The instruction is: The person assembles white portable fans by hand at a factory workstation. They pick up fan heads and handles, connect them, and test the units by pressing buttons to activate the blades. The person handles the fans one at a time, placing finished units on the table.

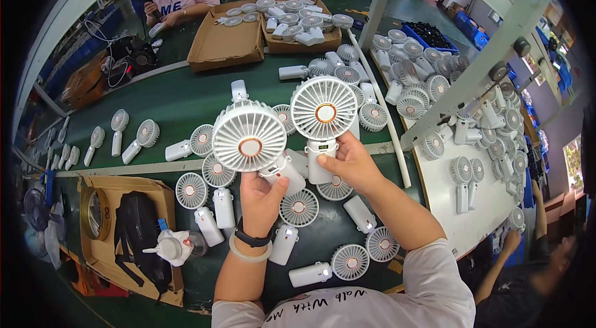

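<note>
My left hand (259, 199) is wrapped around the white handle of a handheld fan (249, 136), its thumb on the front near a small orange button. A second white handheld fan (324, 110) is gripped in my right hand (351, 166), the thumb pressing on the handle front below a small lit display. Both fans are raised upright side by side, with orange rings at their round grilles. Below and around my hands, several more white fans (299, 207) lie on the green work surface (248, 266), some partly hidden by my arms.
Cardboard boxes (226, 48) of fans stand at the back. A white side table (441, 216) at right is heaped with fans. At lower left, a carton (174, 266) holds a black bag (136, 235); a white-topped bottle (171, 248) stands beside it. Co-workers sit far left and right.
</note>
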The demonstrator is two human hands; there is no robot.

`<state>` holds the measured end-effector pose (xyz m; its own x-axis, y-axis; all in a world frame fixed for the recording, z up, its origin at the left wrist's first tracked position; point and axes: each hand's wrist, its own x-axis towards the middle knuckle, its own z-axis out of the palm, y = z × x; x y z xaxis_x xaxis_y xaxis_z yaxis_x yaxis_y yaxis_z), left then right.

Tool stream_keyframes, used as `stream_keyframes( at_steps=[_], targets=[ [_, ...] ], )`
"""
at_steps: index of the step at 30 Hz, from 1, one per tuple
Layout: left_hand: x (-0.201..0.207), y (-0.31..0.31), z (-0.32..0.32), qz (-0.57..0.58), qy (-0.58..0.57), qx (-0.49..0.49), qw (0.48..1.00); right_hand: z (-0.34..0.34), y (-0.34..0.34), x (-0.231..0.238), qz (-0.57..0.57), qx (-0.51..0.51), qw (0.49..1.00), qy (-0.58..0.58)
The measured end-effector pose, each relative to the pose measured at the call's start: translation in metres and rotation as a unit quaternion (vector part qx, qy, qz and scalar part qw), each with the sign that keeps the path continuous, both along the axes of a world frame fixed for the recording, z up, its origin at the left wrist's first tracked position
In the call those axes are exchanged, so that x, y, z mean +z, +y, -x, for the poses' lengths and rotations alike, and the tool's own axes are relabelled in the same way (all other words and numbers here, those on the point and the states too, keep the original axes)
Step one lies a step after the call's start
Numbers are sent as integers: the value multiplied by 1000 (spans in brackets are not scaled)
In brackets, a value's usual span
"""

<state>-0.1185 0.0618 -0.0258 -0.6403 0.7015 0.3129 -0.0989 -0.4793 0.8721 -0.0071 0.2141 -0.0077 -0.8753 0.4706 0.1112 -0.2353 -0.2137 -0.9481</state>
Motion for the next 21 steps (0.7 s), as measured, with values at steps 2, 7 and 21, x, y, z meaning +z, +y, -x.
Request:
stream_keyframes(
  at_steps=[2, 7, 21],
  targets=[
    [4, -5, -7, -7, -14, 2, 1000, -6, -6, 2, 0, -11, 1000, 14],
    [7, -14, -17, -7, -28, -13, 999, -26, -19, 4, 24, -12, 1000, 8],
    [8, -12, -49, 22, 2, -41, 999, -105, -41, 7, 249, 28, 965, 81]
  ],
)
